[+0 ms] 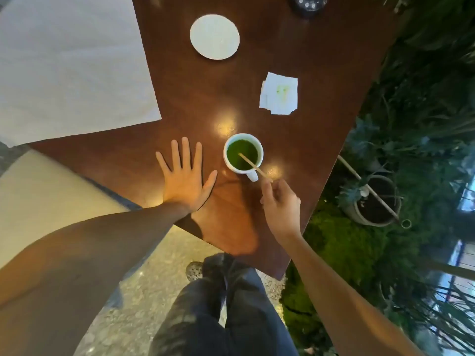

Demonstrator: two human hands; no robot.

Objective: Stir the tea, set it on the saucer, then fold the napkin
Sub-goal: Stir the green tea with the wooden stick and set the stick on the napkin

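Observation:
A white cup [232, 164] of green tea stands on the brown table [321, 60], its handle turned toward me. A thin wooden stir stick [253, 164] leans in the tea, and my right hand [281, 201] pinches its upper end just behind the handle. My left hand [186, 176] lies flat on the table left of the cup, fingers spread, holding nothing. The empty white saucer [215, 36] sits at the far side of the table. A white napkin [279, 93] with a green stain lies to the right, between saucer and cup.
A large white sheet [69, 62] covers the surface at the left. A dark round object [308, 2] sits at the table's far edge. Potted plants [372, 201] and moss crowd the right side beyond the table edge. My legs [226, 304] are below.

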